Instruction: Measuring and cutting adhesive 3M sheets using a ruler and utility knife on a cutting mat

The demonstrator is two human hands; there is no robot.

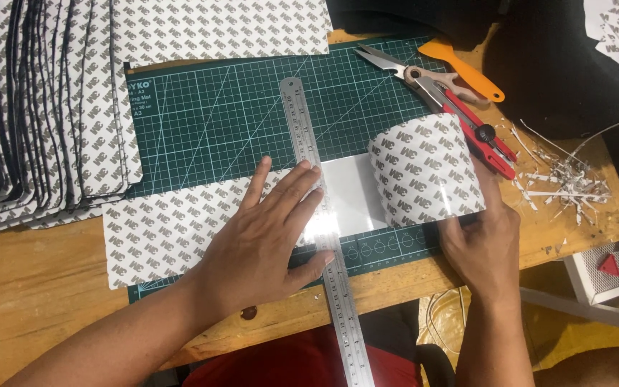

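Note:
My left hand point(266, 233) lies flat, fingers spread, on a printed white adhesive sheet point(166, 229) and presses against a steel ruler point(317, 215) that runs across the green cutting mat point(216, 115). My right hand point(483, 244) grips the right end of the sheet's printed backing point(424, 172), which is peeled up and curled over. A shiny bare strip point(352, 197) shows between the ruler and the curl.
A fanned stack of similar printed sheets point(37, 107) covers the left of the wooden table. Scissors point(402, 70), a red utility knife point(478, 132) and an orange scraper point(460, 64) lie at the mat's upper right. Paper trimmings point(567, 183) litter the right edge.

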